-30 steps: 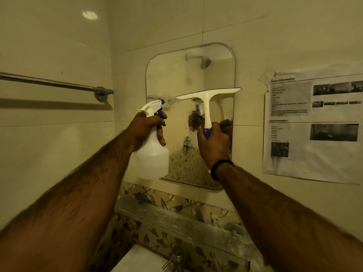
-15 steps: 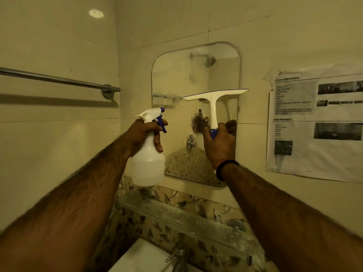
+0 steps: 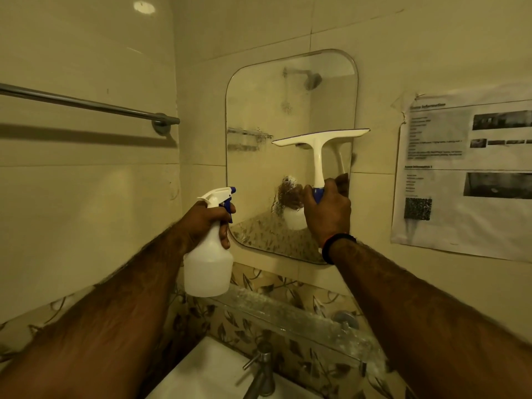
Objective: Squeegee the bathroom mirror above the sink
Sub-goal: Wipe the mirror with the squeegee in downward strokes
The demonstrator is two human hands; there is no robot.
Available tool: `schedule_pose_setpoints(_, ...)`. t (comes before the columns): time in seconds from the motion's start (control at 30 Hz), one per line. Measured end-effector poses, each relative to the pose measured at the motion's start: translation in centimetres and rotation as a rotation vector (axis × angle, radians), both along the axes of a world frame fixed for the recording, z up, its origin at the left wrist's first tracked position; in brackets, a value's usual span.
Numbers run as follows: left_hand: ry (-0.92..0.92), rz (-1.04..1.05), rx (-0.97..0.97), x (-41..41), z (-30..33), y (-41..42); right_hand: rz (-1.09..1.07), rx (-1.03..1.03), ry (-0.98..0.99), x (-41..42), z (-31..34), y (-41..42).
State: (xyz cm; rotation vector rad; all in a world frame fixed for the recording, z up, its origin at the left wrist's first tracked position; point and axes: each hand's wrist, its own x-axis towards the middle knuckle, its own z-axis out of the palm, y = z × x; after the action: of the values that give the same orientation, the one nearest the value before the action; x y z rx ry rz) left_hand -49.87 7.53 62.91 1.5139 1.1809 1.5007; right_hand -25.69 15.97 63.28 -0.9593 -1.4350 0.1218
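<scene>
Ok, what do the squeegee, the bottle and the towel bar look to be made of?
Squeegee: likely plastic, smooth white with a blue grip; its blade edge can't be told apart from here.
Bottle: seemingly translucent plastic, milky and matte, with a white spray head and blue trigger.
Towel bar: probably metal, polished; a bright highlight runs along its length.

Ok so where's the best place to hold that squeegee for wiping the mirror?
Grip the squeegee by the blue lower end of its handle, coming from below, as the right hand does. The handle hangs straight down from the wide blade, leaving the blade free against the mirror.
</scene>
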Motion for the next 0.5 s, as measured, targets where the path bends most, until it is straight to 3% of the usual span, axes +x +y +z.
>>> schedule_pose_setpoints(0.5,-0.003,0.088,-0.01,-1.8,-1.2,-1.2,0.023,-0.048,-0.038,-1.9,-1.1,-0.6)
